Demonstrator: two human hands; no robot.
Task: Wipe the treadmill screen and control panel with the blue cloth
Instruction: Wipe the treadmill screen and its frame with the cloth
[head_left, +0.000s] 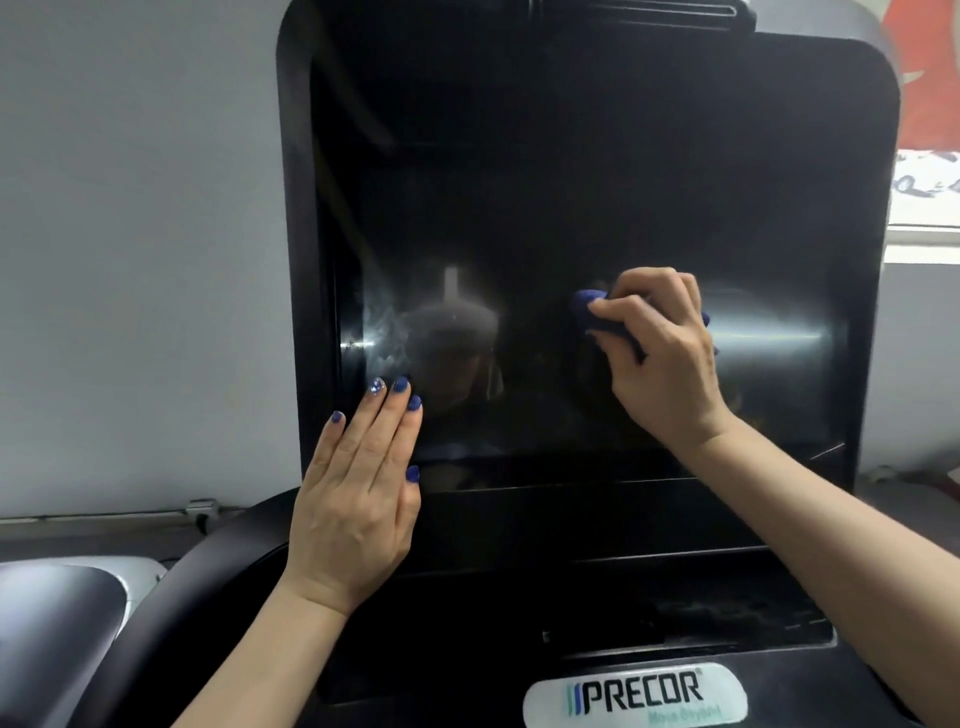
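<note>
The person is facing the treadmill screen (571, 234), a dark glossy pane standing nearly upright in its black frame, and the right hand (660, 358) is bunching the blue cloth (589, 306) against the glass, right of the screen's middle and in its lower half. That hand's fingers (641, 288) are curling round the cloth and gripping it, so that only a wad is showing at the fingertips and a fold under the palm. The left hand (358, 499) is lying flat with its fingers (387, 421) straight and close together, holding nothing, and is pressing on the screen's lower left corner where glass meets frame. A whitish smear (382, 325) is showing near the screen's left edge, just above the left fingertips and well apart from the cloth. The coming stroke seems to turn on this: the smudged glass is lying to the left of the cloth, across the screen's width, and the bracing left hand is sitting just below that patch. The control panel (649, 618) is lying below the screen's bottom edge, nearer the wrists than the fingertips, and probably not yet being wiped.
</note>
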